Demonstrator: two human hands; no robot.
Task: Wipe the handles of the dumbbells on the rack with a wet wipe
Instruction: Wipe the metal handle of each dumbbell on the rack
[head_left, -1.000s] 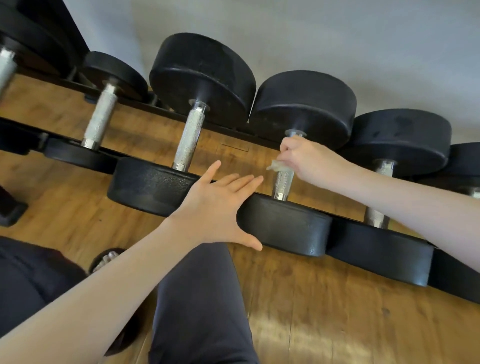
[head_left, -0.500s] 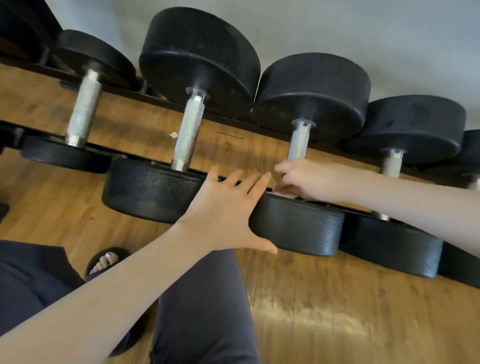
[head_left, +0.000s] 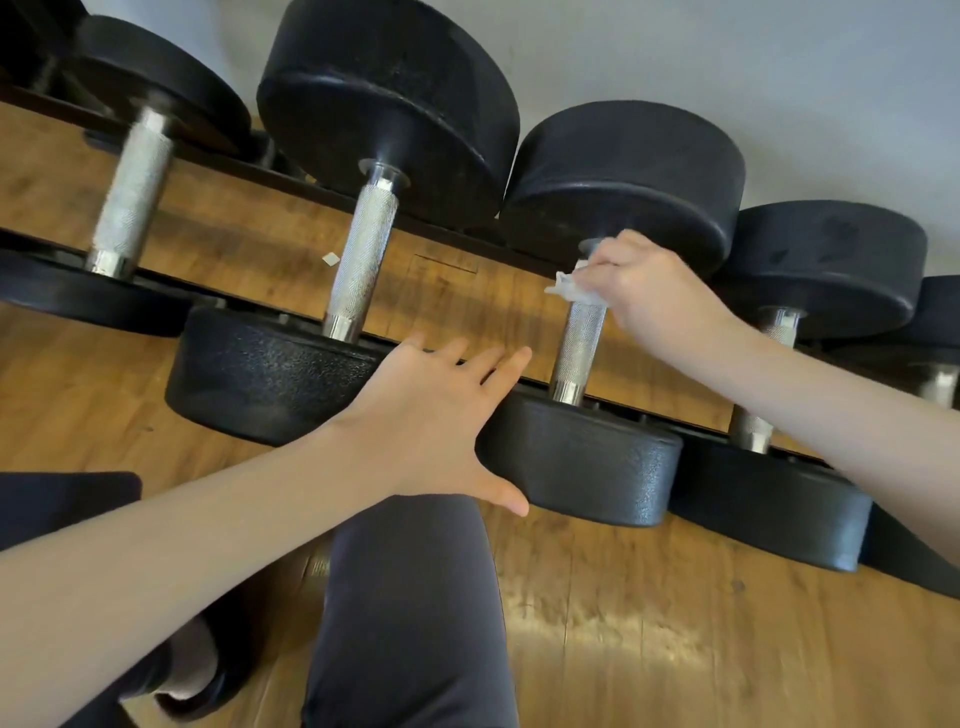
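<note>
Rack (head_left: 452, 244) holds dumbbells; right hand (head_left: 649, 291) wraps wipe (head_left: 574, 288) round handle (head_left: 576, 348).

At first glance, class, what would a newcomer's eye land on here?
A row of black dumbbells on a rack fills the frame. At centre right, the right hand grips a white wet wipe around one knurled handle, while the left hand rests open on the near weights.

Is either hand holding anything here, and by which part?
The right hand grips a wet wipe wrapped round the far end of a dumbbell handle. The left hand holds nothing; it rests flat on the dumbbell's near weight.
</note>
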